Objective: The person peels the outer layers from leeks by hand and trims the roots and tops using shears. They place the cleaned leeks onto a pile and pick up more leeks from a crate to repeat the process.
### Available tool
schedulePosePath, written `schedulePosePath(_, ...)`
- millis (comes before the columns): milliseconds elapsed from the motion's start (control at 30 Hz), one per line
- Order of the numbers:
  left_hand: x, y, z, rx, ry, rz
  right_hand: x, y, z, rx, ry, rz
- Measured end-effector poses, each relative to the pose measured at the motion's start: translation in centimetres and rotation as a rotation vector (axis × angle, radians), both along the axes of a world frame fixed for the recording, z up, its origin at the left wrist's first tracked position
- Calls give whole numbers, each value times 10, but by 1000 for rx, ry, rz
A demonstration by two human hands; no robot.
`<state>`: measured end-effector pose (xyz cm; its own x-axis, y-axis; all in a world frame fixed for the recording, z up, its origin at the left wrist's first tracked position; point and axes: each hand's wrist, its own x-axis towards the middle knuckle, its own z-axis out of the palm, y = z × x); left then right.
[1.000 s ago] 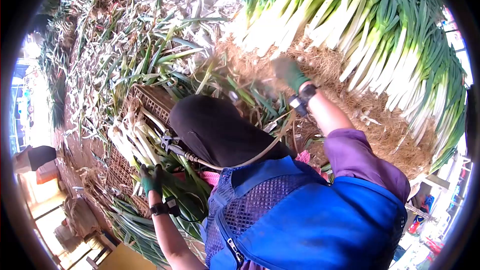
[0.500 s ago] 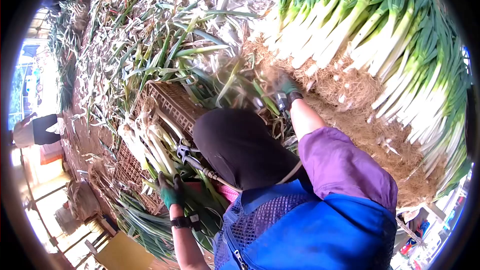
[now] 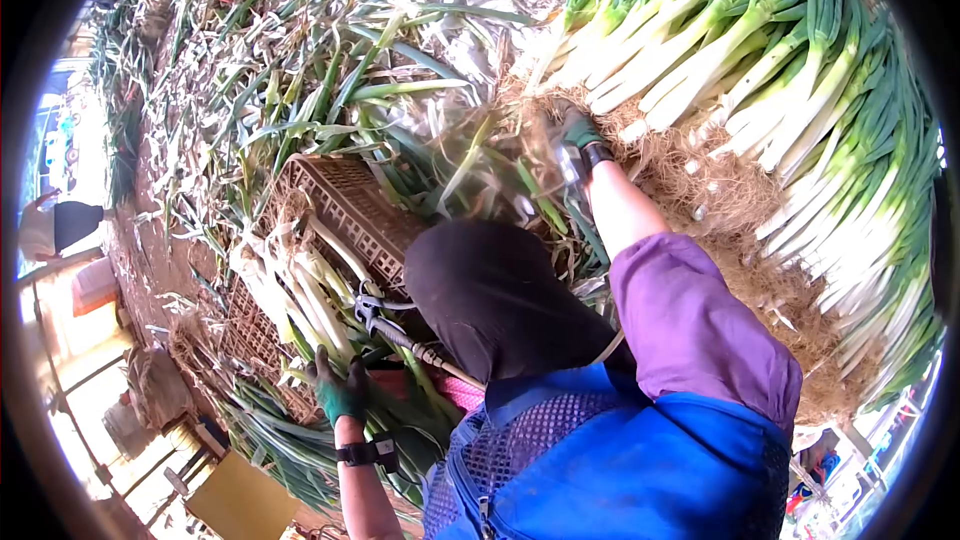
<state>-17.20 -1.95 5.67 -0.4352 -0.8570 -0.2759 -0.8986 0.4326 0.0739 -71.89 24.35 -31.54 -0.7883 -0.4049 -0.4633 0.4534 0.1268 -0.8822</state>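
My left hand (image 3: pixel 343 395), in a green glove with dark fingertips, is closed around several long white-and-green leeks (image 3: pixel 318 315) at their green part, their white ends pointing away from me. A grey metal nozzle (image 3: pixel 368 308) on a hose lies beside these stalks. My right hand (image 3: pixel 580 130), gloved alike, reaches to the brown roots (image 3: pixel 690 175) along the edge of a big pile of leeks (image 3: pixel 690 60). Its fingers are partly hidden and blurred among the roots, so what they hold does not show.
Brown plastic crates (image 3: pixel 355 215) stand in front of me, near a black cloth-covered shape (image 3: pixel 500 300). Loose trimmed leaves (image 3: pixel 310 90) litter the ground beyond. More green leek tops (image 3: pixel 280 445) lie at lower left, near a yellowish board (image 3: pixel 240 498).
My right hand has moved up and away from me, closer to the piled leeks' root ends. My left hand stays on its leeks. The whole view has shifted slightly.
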Motion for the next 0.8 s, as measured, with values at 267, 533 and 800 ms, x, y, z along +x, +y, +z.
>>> schedulePosePath(267,-1,2,-3,-2,41,12,44,6,223,754,345,805)
schedulePosePath(533,-9,-16,-13,6,74,262,8,80,304,962,805,316)
schedulePosePath(800,53,-90,-48,666,401,318,80,38,333,263,431,339)
